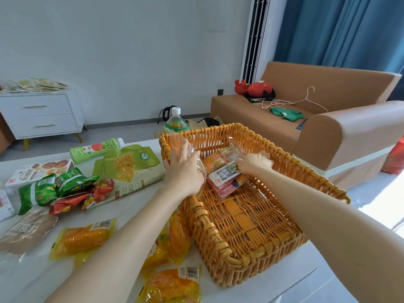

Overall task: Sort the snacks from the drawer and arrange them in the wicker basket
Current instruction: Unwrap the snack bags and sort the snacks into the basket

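An orange wicker basket [251,228] stands on the white table. At its far end lies a clear bag of orange snacks [215,160], on top of a red and white packet [225,178]. My left hand [183,169] holds the bag's left end over the basket's left rim. My right hand [255,164] grips the bag's right end inside the basket. Left of the basket lie yellow snack packets [83,239], green packets [56,186], red packets [87,197] and a large pale green bag [129,169].
A green juice bottle [96,149] lies on the table and a green water bottle [176,123] stands behind the basket. A box of biscuits [39,169] sits at the far left. A brown sofa [328,127] stands right, a white drawer cabinet [41,114] at the back left.
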Available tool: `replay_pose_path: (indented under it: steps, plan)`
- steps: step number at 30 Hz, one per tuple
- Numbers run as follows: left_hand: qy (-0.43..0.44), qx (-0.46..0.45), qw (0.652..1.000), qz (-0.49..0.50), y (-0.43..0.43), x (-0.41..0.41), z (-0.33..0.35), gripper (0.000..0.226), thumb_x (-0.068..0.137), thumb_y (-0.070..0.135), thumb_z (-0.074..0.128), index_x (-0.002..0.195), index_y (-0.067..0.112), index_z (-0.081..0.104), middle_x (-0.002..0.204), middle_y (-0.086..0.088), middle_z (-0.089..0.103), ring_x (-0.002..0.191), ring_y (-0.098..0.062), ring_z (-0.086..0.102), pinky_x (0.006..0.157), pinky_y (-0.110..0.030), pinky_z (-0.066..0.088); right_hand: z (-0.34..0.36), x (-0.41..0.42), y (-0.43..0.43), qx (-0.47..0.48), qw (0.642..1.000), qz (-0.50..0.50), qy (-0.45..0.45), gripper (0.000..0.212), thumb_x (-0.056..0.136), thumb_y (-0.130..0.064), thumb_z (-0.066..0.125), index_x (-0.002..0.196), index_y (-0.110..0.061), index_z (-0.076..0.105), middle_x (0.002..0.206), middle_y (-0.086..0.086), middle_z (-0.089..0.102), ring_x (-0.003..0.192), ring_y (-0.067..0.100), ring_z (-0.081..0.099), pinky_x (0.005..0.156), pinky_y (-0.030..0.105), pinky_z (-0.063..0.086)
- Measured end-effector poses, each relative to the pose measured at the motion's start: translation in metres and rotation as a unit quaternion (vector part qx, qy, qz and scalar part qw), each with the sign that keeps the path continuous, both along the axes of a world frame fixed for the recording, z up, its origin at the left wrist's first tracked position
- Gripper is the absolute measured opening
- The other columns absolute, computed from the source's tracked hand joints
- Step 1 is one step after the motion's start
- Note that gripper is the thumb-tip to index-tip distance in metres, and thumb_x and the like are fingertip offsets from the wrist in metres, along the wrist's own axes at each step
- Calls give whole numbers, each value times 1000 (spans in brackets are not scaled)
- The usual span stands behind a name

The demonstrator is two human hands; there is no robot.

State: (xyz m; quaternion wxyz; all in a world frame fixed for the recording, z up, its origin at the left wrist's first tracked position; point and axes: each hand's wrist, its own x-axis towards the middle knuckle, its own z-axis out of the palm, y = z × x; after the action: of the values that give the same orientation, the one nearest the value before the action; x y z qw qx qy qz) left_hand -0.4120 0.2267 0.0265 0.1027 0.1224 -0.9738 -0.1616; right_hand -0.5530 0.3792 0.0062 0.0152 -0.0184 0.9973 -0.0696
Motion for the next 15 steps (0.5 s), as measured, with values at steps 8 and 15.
replay_pose_path:
  steps: [8, 15]
  plan:
    - [3, 6, 1000, 4, 2, 2, 1, 65, 96, 19, 48, 152, 29, 15, 159, -1, -16, 146, -31, -10, 118, -53, 2, 11, 7, -4, -146, 987, -21, -70, 43, 99, -7, 34, 141, 6, 30, 126, 17, 44, 111, 24, 46, 96, 30, 35]
    - [17, 25, 1000, 3, 0, 0, -2, 65, 95, 16, 49, 151, 29, 19, 160, 1, -15, 147, -30, -10, 118, -53, 2, 13, -6, 8, -323, 944, -15, -62, 37, 90, -29, 64, 110, -2, 47, 94, 8, 63, 71, 14, 64, 53, 21, 52]
